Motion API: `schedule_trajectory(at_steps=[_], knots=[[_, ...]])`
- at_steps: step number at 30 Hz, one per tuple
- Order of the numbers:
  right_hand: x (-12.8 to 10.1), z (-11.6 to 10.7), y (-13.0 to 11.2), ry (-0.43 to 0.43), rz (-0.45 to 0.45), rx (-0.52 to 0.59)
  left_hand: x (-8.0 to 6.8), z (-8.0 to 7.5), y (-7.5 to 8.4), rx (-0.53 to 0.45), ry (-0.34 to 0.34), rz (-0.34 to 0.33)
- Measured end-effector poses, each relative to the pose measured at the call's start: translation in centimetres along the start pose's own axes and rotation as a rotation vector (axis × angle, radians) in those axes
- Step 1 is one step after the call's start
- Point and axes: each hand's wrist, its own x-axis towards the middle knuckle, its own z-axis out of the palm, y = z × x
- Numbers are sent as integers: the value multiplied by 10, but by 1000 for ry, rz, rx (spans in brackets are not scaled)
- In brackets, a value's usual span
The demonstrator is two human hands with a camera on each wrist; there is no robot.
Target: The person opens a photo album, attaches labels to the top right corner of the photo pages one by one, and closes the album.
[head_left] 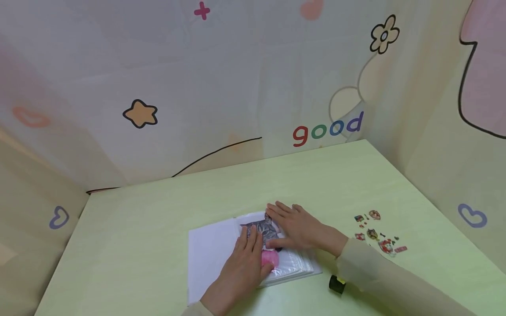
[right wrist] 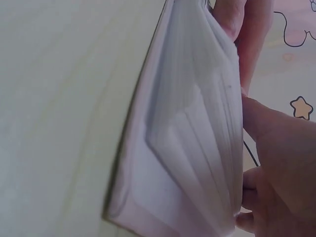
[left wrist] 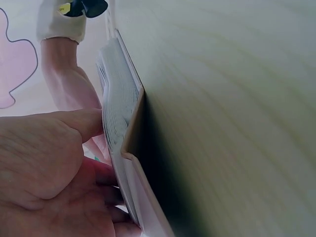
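Head view: your left hand (head_left: 241, 267) and right hand (head_left: 294, 228), fingers flat and released, press the cat photo (head_left: 262, 230) onto the open album (head_left: 221, 254), steadying it; stickers (head_left: 375, 235) lie right of the album.

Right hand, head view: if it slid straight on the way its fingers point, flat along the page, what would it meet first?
The right hand points left across the open album. Its fingers already lie on the cat photo; beyond that, probably only bare white page, then the green table. The left hand sits nearer the camera, seemingly clear.
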Motion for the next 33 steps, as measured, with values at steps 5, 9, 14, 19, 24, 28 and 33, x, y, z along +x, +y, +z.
schedule_trajectory(at_steps=[5,9,14,19,24,28,33], knots=[[5,1,2,-3,17,15,0,-1,0,23,-10,2],[7,1,3,1,18,28,0,-1,0,-2,-11,-1],[10,2,6,1,46,27,-1,0,0,-16,-18,-9],[3,3,5,59,56,23,-3,1,1,-26,-19,-5],[-13,2,-5,94,-45,21,-5,1,1,11,-16,-1],[-22,5,-15,84,-85,12,-5,0,-1,37,10,7],[-27,11,-19,75,-92,-11,-4,0,-1,13,16,4]])
